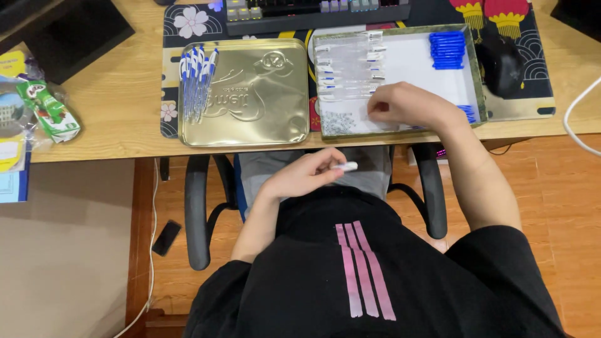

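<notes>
My left hand (307,175) hovers above my lap, just below the desk edge, with its fingers closed on a small white pen part (346,166). My right hand (407,106) reaches into the white tray (479,94) on the desk, its fingers curled down at the tray's near side beside a row of clear pen barrels (347,66). Whether it grips anything is hidden. Blue pen caps (447,49) are stacked at the tray's far right. Several finished blue-and-white pens (197,81) lie on the left part of a gold tin lid (250,94).
A keyboard (313,12) lies behind the tin and tray. A black mouse (501,62) rests to the right of the tray. Green drink cartons (47,109) lie at the desk's left. A white cable (573,116) crosses the right edge. A phone (166,238) lies on the floor.
</notes>
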